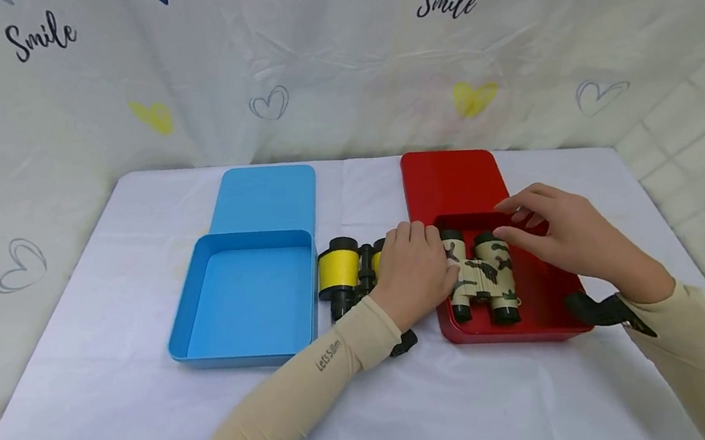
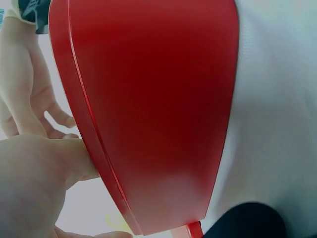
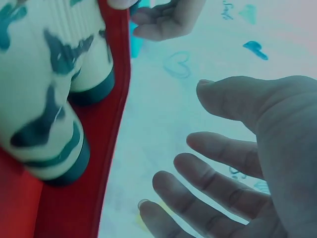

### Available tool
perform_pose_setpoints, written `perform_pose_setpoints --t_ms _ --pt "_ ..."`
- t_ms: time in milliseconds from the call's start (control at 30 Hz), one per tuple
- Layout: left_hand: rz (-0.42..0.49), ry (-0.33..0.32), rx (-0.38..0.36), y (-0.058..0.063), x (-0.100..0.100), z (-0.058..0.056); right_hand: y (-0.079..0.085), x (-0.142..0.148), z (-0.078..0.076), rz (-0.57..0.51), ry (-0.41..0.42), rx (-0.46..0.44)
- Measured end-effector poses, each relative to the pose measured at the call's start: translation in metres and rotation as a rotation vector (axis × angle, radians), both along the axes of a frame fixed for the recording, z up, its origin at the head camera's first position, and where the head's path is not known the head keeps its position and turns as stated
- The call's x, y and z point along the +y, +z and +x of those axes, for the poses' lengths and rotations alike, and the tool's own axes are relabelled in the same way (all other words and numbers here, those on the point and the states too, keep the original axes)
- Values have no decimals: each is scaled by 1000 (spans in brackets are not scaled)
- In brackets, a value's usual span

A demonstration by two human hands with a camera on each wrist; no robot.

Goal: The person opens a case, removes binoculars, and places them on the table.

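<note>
Camouflage-patterned binoculars (image 1: 481,274) lie in the red box (image 1: 544,306), toward its left side. My left hand (image 1: 412,264) grips the left wall of that box, thumb over the rim and fingertips at the outside. In the left wrist view the red wall (image 2: 153,114) fills the middle, the thumb (image 2: 81,161) passing behind its edge. Over the box's right side hovers my right hand (image 1: 555,232), its fingers spread and holding nothing; the right wrist view shows them loosely bent. Yellow-and-black binoculars (image 1: 340,269) stand beside the left hand, partly hidden under it.
An uncovered blue box (image 1: 247,303) is on the left, a blue lid (image 1: 266,194) behind it. Behind the red box lies a red lid (image 1: 451,177). A white cloth covers the table (image 1: 119,417), and a printed curtain (image 1: 338,53) hangs along its back.
</note>
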State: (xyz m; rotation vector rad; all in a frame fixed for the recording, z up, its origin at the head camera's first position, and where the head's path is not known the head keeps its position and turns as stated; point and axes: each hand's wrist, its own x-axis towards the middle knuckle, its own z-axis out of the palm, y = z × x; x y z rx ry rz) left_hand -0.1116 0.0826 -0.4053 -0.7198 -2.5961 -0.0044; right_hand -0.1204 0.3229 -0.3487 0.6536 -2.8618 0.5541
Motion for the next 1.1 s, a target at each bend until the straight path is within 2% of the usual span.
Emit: perform_pose_setpoints --t_ms 167,333,567,800,1100 --pt "-39 8 -53 0 1 4 -6 -8 9 -30 26 29" --pt "-39 16 -77 -2 0 7 -9 -16 15 -50 38 31" --pt "-7 11 -36 -5 0 6 -12 -19 17 -41 50 31" --pt "-37 3 -18 -8 2 7 -17 -18 15 -14 48 11" --pt "-63 -17 -11 -11 5 4 -15 -16 18 17 66 -37"
